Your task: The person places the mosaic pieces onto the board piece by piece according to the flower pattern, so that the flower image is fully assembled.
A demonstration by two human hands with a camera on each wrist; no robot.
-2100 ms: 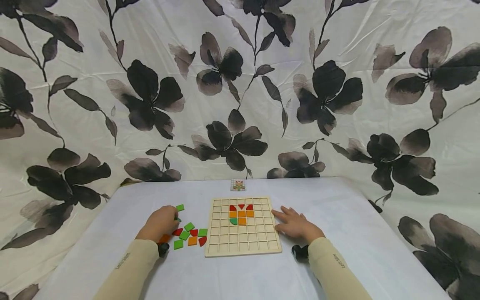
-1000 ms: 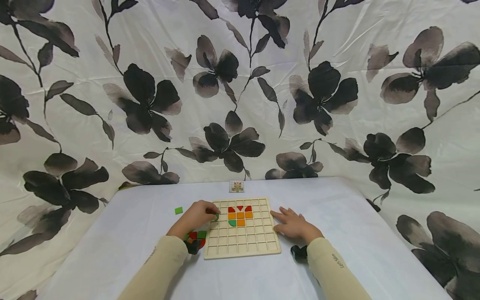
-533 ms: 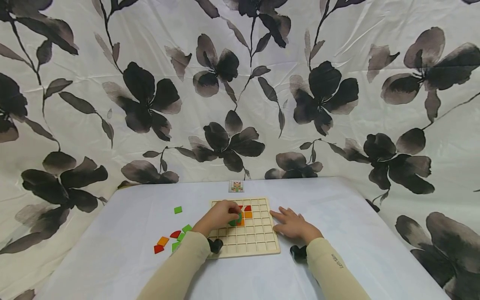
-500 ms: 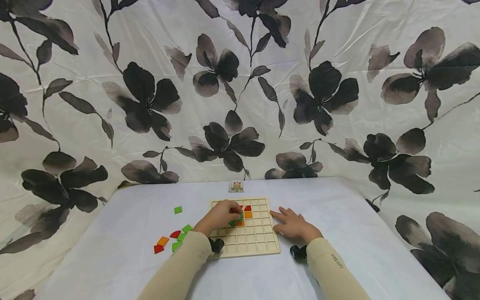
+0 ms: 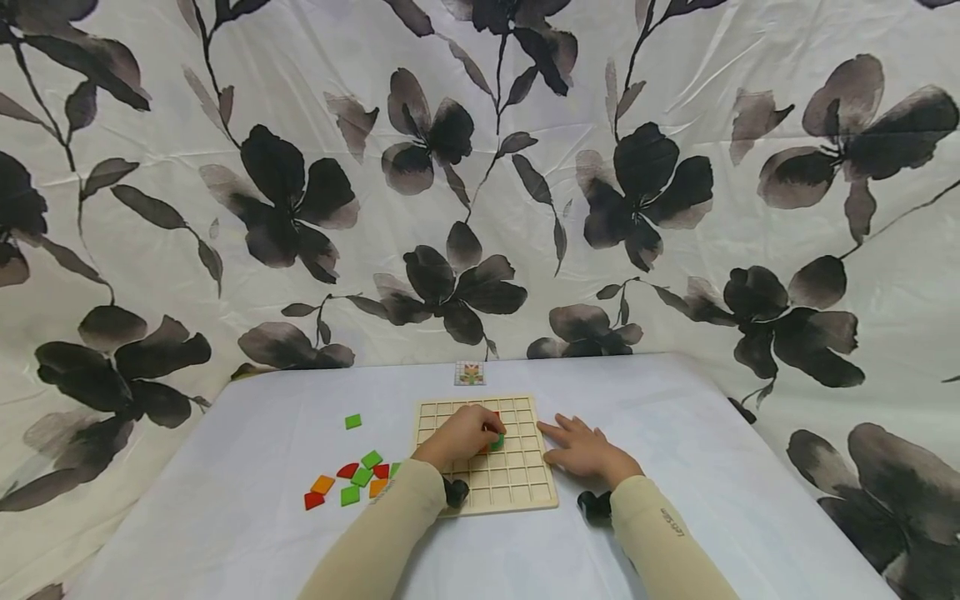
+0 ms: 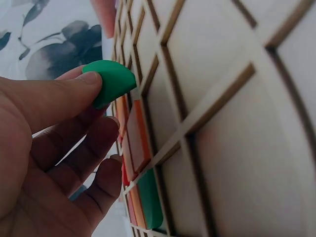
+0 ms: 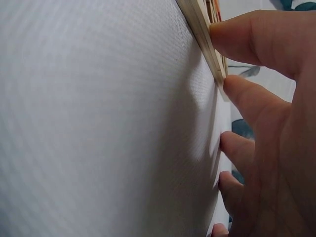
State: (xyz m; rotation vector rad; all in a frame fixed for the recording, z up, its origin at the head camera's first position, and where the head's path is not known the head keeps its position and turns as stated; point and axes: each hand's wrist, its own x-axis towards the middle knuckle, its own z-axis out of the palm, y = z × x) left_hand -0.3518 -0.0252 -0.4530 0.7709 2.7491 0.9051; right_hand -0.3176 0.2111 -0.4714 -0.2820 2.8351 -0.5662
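My left hand [image 5: 461, 435] is over the upper middle of a wooden grid board [image 5: 513, 479]. Between thumb and forefinger it pinches a green quarter-circle tile [image 6: 114, 83], held just off the grid in the left wrist view. Beneath its fingers, orange tiles [image 6: 140, 132] and a green tile [image 6: 149, 200] sit in the cells; in the head view the hand covers most of them. My right hand [image 5: 588, 450] lies at the board's right side with fingers spread. Its thumb and forefinger touch the board's edge [image 7: 206, 47] in the right wrist view.
Left of the board lie loose green tiles [image 5: 350, 496], red tiles [image 5: 314, 501] and orange tiles [image 5: 322, 484]. A lone green tile [image 5: 353, 422] is farther back. A small pattern card [image 5: 470, 373] lies behind the board, near the floral cloth [image 5: 465, 292].
My left hand has picked up the green quarter-circle tile from the loose pile and carried it rightward over the board. The right hand has stayed at the board's edge.
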